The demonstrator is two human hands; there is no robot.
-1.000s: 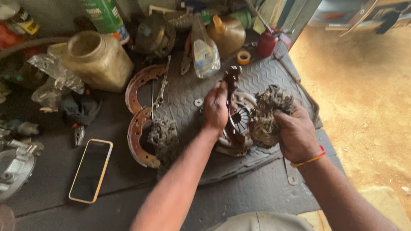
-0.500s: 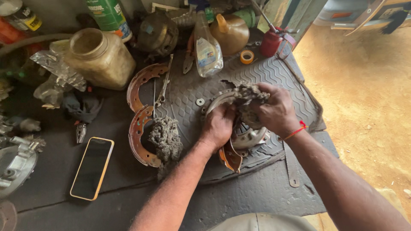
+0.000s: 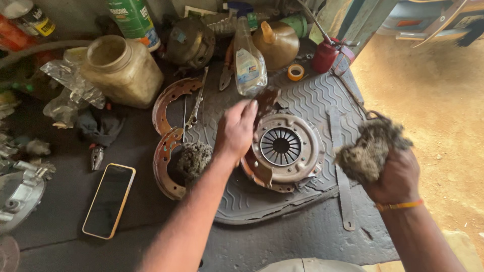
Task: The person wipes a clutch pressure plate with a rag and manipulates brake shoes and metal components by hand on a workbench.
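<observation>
Looks like a roadside car repair workshop: rusty brake shoes (image 3: 169, 103), a clutch pressure plate (image 3: 285, 148), pliers (image 3: 227, 75) and a red oil can (image 3: 325, 55) crowd a grimy bench (image 3: 312, 236), dirt ground (image 3: 433, 116) on the right.

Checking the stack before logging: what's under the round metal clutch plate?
The clutch plate rests on a rusty brake shoe poking out at its lower left, both on the ribbed rubber mat. The shoe's remainder is covered.
</observation>
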